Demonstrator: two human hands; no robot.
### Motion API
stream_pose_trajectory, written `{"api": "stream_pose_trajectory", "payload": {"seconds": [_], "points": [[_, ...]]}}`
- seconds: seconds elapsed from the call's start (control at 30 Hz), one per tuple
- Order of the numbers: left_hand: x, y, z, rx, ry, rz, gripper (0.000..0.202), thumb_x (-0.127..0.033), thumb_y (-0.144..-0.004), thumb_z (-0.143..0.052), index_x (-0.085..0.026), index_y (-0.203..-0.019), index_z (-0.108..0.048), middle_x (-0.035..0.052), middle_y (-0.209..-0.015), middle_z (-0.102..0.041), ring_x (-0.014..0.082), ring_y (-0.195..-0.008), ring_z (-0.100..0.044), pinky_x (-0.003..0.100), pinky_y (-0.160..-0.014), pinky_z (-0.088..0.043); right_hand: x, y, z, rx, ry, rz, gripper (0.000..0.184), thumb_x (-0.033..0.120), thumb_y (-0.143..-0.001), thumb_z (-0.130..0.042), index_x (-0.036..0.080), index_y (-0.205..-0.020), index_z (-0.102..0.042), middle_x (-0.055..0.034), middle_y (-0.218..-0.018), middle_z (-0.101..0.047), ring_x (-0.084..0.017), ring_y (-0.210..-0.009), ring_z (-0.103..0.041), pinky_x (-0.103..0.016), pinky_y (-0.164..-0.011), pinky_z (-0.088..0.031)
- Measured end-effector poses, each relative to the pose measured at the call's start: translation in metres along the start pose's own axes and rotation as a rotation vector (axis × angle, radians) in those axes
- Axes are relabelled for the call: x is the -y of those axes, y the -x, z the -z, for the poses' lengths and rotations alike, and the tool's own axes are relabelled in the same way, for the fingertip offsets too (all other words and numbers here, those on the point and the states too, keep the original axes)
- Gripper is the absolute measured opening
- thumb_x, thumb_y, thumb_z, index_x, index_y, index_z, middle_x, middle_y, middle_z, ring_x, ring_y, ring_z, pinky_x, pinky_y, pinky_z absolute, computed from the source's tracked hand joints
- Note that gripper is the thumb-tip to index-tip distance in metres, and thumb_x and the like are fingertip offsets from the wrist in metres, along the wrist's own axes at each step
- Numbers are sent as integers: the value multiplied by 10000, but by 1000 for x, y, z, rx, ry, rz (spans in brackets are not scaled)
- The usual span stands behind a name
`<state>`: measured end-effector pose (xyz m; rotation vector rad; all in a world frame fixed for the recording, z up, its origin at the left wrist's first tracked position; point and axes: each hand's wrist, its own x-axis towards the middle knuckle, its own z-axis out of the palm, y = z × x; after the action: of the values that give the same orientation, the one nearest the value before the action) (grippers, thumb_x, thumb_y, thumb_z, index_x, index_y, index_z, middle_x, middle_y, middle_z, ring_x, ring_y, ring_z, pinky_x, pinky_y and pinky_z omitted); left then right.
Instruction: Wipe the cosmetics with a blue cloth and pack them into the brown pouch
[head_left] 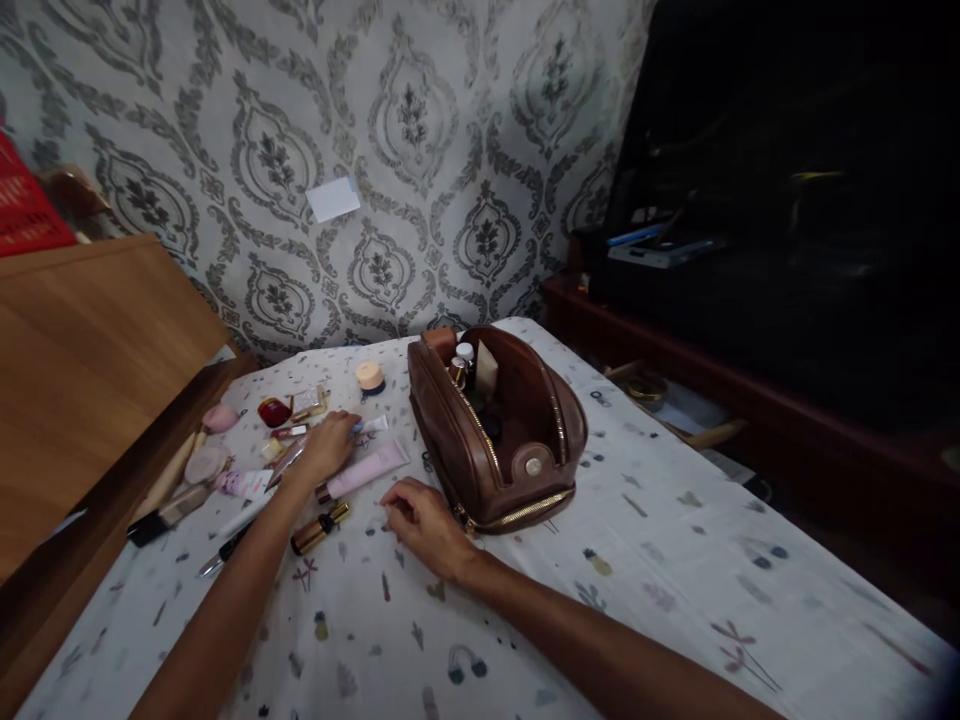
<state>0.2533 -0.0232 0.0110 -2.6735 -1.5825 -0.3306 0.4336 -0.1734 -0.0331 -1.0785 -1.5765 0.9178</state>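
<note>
A brown leather toiletry bag (pixel 517 440) stands unzipped on the patterned cloth, with small bottles and a card showing inside. My left hand (pixel 330 445) reaches over the scattered cosmetics, its fingers curled on a small white tube (pixel 373 425) just above a pink tube (pixel 369 468). My right hand (pixel 421 520) rests on the cloth beside the bag's near left corner, fingers loosely curled, nothing visible in them. A gold-capped dark bottle (pixel 320 528) lies between my two forearms.
Brushes, a pink sponge (pixel 220 417), a red compact (pixel 274 411) and a round peach jar (pixel 370 377) lie at the left. A wooden headboard (pixel 82 370) borders the left edge. A dark shelf (pixel 675 350) with clutter stands at the right.
</note>
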Motion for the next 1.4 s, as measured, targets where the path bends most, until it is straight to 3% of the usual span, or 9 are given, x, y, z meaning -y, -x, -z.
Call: {"api": "stream_pose_trajectory", "payload": {"seconds": [0.1,0.23,0.5,0.7,0.87,1.03,1.17,1.27,1.4], "points": [[-5,-6,-5,69,-47,18,270,-153,-862,-508,-207,-1052,-693,119,-1042,-704,268,-1023,-654,351,-860,-491,-1,-1,0,-4,8,2,196,20,-804,-532,194,-815,-621,18,-759,-586,-124,-669,-571,-220,-626,-428],[-3,-6,0,108,-54,31,210,-209,-874,-535,-216,-1016,-690,102,-1022,-717,249,-1003,-662,317,-851,-474,0,-2,0,7,12,0,196,17,-799,-528,191,-813,-619,20,-743,-576,-127,-664,-555,-224,-627,-420],[-2,8,12,89,-5,69,308,-390,-949,-480,-249,-1106,-704,76,-1061,-760,265,-1004,-687,320,-834,-477,-3,-2,0,18,-6,4,184,46,-803,-515,196,-822,-620,12,-755,-590,-133,-661,-575,-234,-628,-441],[47,20,38,-21,-55,318,411,-339,-983,-364,-174,-1228,-650,148,-1171,-726,301,-1079,-663,345,-841,-483,-5,-3,-2,26,-30,8,171,63,-823,-508,190,-835,-622,18,-736,-585,-114,-626,-556,-214,-576,-430],[75,37,44,35,-68,403,367,-356,-952,-448,-189,-1186,-678,122,-1152,-735,292,-1063,-666,342,-858,-487,-6,-3,-2,39,-33,15,139,87,-840,-516,182,-839,-618,10,-747,-582,-118,-639,-560,-224,-590,-436],[72,41,24,96,-40,401,388,-339,-857,-612,-202,-1215,-667,108,-1251,-703,287,-1146,-632,330,-907,-480,-6,-4,-2,41,-30,0,152,82,-826,-508,190,-839,-615,11,-733,-585,-129,-643,-561,-238,-602,-437],[69,38,22,81,11,409,395,-294,-801,-659,-200,-1184,-684,119,-1241,-706,315,-1153,-627,362,-924,-479,-5,-3,-2,54,-34,-18,149,86,-820,-507,191,-837,-610,13,-721,-584,-135,-650,-565,-247,-621,-441],[65,41,27,10,72,389,373,-294,-789,-658,-210,-1151,-693,110,-1239,-702,326,-1191,-595,387,-972,-456,-3,-3,-1,62,-43,-26,138,99,-830,-507,189,-839,-611,13,-723,-580,-134,-649,-564,-248,-621,-440],[53,47,43,-153,192,349,413,-413,-839,-595,-196,-1184,-659,120,-1220,-683,322,-1173,-579,401,-955,-465,-2,-2,-1,66,-42,-28,124,119,-848,-503,183,-847,-610,8,-728,-579,-132,-642,-556,-248,-611,-436]]}}
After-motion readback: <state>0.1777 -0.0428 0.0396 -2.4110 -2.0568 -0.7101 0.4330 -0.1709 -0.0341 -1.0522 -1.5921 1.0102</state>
